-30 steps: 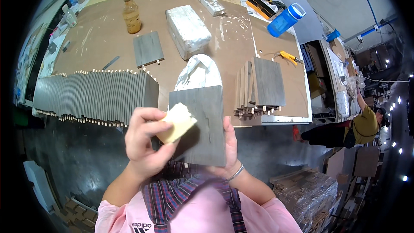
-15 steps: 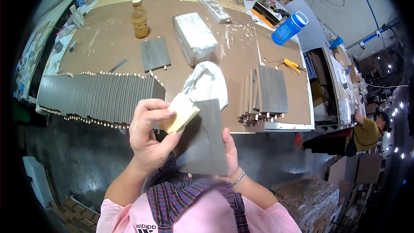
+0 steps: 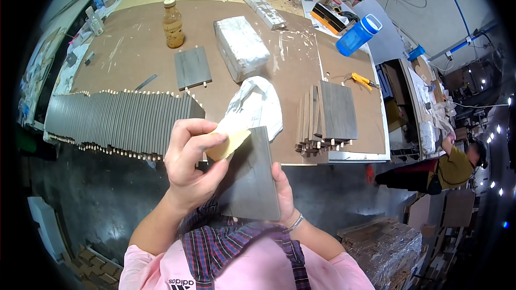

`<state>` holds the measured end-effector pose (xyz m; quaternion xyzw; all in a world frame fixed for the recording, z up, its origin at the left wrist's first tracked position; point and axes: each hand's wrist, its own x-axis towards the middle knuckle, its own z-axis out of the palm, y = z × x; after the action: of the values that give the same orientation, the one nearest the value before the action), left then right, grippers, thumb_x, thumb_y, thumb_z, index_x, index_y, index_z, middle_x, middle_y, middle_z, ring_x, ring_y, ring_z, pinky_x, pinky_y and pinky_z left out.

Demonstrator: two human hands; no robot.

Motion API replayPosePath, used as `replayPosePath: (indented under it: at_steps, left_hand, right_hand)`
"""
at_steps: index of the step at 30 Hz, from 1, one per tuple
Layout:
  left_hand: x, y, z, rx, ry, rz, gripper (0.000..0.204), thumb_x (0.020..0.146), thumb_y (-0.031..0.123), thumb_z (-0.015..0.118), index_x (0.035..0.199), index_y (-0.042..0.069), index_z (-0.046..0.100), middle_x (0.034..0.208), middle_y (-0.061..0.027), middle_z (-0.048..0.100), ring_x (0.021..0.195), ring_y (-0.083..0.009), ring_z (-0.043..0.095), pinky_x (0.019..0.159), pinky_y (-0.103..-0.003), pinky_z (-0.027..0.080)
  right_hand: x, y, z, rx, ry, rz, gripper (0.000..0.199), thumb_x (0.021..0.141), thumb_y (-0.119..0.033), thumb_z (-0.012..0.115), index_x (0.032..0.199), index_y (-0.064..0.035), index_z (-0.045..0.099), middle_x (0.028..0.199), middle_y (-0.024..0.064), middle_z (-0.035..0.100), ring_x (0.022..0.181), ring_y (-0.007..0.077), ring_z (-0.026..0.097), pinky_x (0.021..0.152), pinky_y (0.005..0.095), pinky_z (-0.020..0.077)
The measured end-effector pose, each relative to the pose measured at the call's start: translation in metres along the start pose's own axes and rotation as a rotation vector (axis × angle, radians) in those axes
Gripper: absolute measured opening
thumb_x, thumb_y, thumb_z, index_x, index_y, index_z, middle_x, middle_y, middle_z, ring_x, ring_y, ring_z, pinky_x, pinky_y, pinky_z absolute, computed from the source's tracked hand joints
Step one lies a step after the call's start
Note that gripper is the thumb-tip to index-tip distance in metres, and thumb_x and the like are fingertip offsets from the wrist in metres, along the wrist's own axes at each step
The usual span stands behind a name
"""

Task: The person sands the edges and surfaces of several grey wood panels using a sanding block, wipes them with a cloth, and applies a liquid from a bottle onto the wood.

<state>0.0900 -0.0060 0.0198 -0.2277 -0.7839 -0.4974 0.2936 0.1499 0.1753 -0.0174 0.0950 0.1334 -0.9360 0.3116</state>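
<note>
Pinched between the thumb and fingers of my left hand is a pale yellow pad, soft-looking like a sponge. It sits against the upper left edge of a grey wood-grain panel, which tilts in front of my body. My right hand grips that panel by its right side, thumb along the edge, other fingers hidden behind. Just beyond lies a crumpled white cloth. To the left stands a long row of similar grey panels with small pale dowels at their edges.
Several more panels lean together at the table's right. One panel, a wrapped white block, a brown bottle, a blue water bottle and a yellow-handled tool lie farther back. Another person is at far right.
My left hand has moved slightly right, and the yellow pad has turned down onto the panel's upper left edge. The panel has shifted a little left in my right hand.
</note>
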Motion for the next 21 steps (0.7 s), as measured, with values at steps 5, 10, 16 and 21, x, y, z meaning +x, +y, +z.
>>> replayPosePath:
  at_steps: [5, 10, 16, 21]
  left_hand:
    - [0.0003, 0.0023, -0.0017, 0.021, -0.03, 0.023, 0.038, 0.061, -0.007, 0.072, 0.098, 0.003, 0.066, 0.102, -0.0141, 0.059, 0.086, -0.0253, 0.059, 0.069, -0.032, 0.05]
    - [-0.0004, 0.0036, -0.0062, 0.006, -0.013, 0.022, 0.04, 0.059, -0.006, 0.072, 0.098, 0.004, 0.067, 0.101, -0.0139, 0.058, 0.086, -0.0257, 0.059, 0.07, -0.033, 0.05]
    - [0.0019, 0.0032, -0.0054, 0.004, 0.001, 0.007, 0.041, 0.059, -0.007, 0.072, 0.097, 0.004, 0.067, 0.102, -0.0132, 0.059, 0.085, -0.0263, 0.058, 0.069, -0.034, 0.05]
    - [0.0007, 0.0001, -0.01, 0.031, -0.024, 0.024, 0.041, 0.062, -0.009, 0.073, 0.099, 0.003, 0.065, 0.105, -0.0137, 0.058, 0.09, -0.0239, 0.058, 0.078, -0.032, 0.049]
  right_hand:
    - [0.0005, 0.0023, -0.0009, 0.004, -0.008, -0.017, 0.067, 0.099, -0.054, 0.045, 0.146, -0.0058, 0.039, 0.139, 0.0128, 0.053, 0.125, 0.0248, 0.055, 0.106, 0.043, 0.0454]
    - [0.0014, 0.0031, 0.0019, -0.014, 0.008, -0.011, 0.065, 0.1, -0.053, 0.045, 0.146, -0.0066, 0.04, 0.139, 0.0122, 0.054, 0.124, 0.0242, 0.056, 0.106, 0.0428, 0.0459]
    - [0.0023, 0.0045, 0.0026, 0.009, 0.014, -0.006, 0.064, 0.1, -0.053, 0.046, 0.145, -0.0075, 0.04, 0.138, 0.0116, 0.054, 0.124, 0.0236, 0.056, 0.105, 0.0422, 0.0463]
    - [0.0031, 0.0042, 0.0019, -0.032, 0.045, -0.017, 0.066, 0.1, -0.054, 0.045, 0.145, -0.007, 0.04, 0.139, 0.0121, 0.054, 0.123, 0.0239, 0.057, 0.104, 0.042, 0.0477]
